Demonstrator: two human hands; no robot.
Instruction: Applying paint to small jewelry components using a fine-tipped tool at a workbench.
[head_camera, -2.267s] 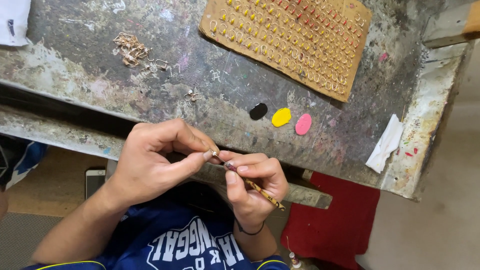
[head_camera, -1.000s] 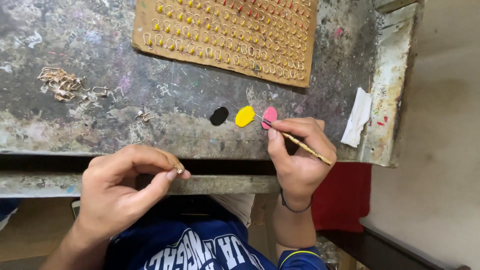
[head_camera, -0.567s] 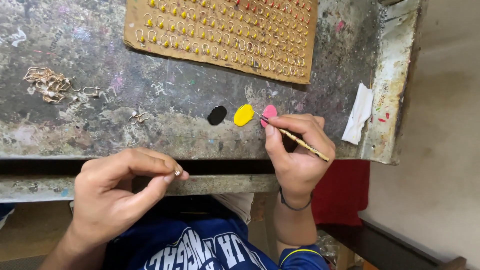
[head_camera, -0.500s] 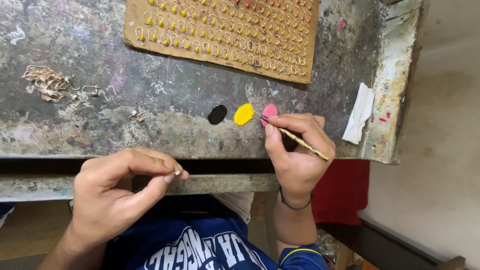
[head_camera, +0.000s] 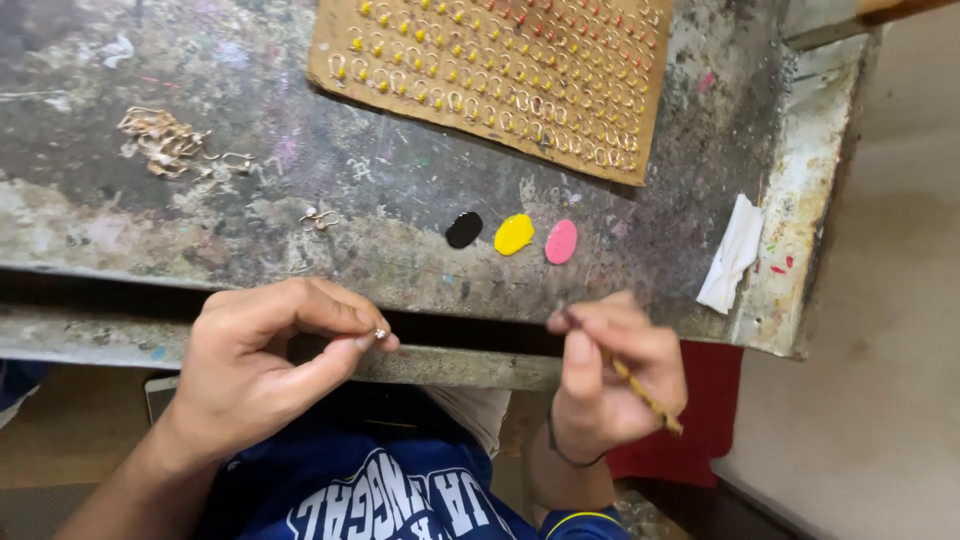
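My left hand (head_camera: 265, 360) pinches a tiny metal jewellery piece (head_camera: 380, 334) between thumb and forefinger, held just below the table's front edge. My right hand (head_camera: 615, 375) grips a thin wooden stick (head_camera: 640, 390), its tip pointing left toward the small piece. Three paint blobs lie on the worn tabletop above my hands: black (head_camera: 463, 230), yellow (head_camera: 514, 234) and pink (head_camera: 561, 241). A cardboard sheet (head_camera: 500, 75) at the back carries rows of small metal loops, several dabbed yellow and red.
A heap of loose metal pieces (head_camera: 165, 140) lies at the left of the stained table (head_camera: 250, 220), with a single one (head_camera: 318, 217) nearer the middle. A folded white paper (head_camera: 732, 252) sits by the right rim. Red cloth (head_camera: 710, 400) hangs below.
My right hand has drawn the stick back from the pink blob toward me, down near my left hand. My left hand stays pinched on the small piece.
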